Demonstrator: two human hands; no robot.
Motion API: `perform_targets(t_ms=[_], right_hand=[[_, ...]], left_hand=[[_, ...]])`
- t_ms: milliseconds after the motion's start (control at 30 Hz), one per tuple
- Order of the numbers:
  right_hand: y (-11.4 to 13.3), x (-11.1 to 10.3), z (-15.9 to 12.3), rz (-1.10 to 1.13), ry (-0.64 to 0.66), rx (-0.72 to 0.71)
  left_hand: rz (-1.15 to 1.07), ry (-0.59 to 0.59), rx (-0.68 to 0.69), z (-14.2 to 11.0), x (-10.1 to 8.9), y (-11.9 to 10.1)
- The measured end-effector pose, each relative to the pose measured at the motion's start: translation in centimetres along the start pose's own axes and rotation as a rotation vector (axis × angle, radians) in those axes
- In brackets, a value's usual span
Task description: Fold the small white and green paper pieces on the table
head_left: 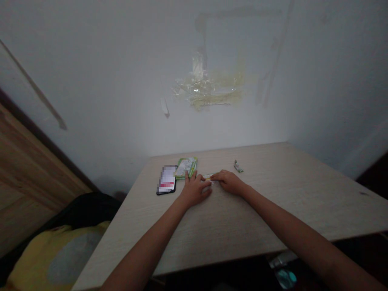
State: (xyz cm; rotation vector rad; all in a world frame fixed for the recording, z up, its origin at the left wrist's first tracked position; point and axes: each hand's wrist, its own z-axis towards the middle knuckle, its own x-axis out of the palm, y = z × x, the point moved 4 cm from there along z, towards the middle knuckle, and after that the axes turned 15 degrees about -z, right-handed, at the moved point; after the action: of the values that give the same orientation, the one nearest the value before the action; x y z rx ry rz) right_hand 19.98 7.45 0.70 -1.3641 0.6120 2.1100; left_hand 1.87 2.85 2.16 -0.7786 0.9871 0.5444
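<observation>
Both of my hands rest low over the table, meeting at a thin, folded piece of wrapper (207, 176), pale with green and yellow marks. My left hand (195, 190) has its thumb and index finger at the wrapper's left end, while its other fingers spread toward a stack of green-and-white packets (185, 166). From the other side, my right hand (229, 182) presses its closed fingertips on the wrapper's right end. Fingers cover part of the wrapper. Left of the stack lies a phone (166, 180) with a lit, blurred screen.
A small crumpled green-and-white wrapper (238, 166) lies on the pale wooden table (273, 173), beyond my right hand. Behind the table rises a wall (121, 81) with peeling tape (212, 87). A yellow-and-grey plush-looking item (57, 254) sits below the left edge.
</observation>
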Motion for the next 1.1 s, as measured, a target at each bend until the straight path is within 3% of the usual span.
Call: perform_targets(t_ms=[600,933,1100], right_hand=[[0.09,-0.24,-0.2,0.014,0.001,-0.002],[0.06,-0.22,-0.37,0.032,-0.031,-0.008],[0.27,-0.39,-0.39,0.027,-0.032,-0.021]], left_hand=[[-0.049,0.048,0.029,-0.5,0.05,-0.26],[-0.059,-0.095,0.006,-0.37,-0.41,0.13],[-0.066,-0.111,-0.011,-0.33,-0.48,0.29]])
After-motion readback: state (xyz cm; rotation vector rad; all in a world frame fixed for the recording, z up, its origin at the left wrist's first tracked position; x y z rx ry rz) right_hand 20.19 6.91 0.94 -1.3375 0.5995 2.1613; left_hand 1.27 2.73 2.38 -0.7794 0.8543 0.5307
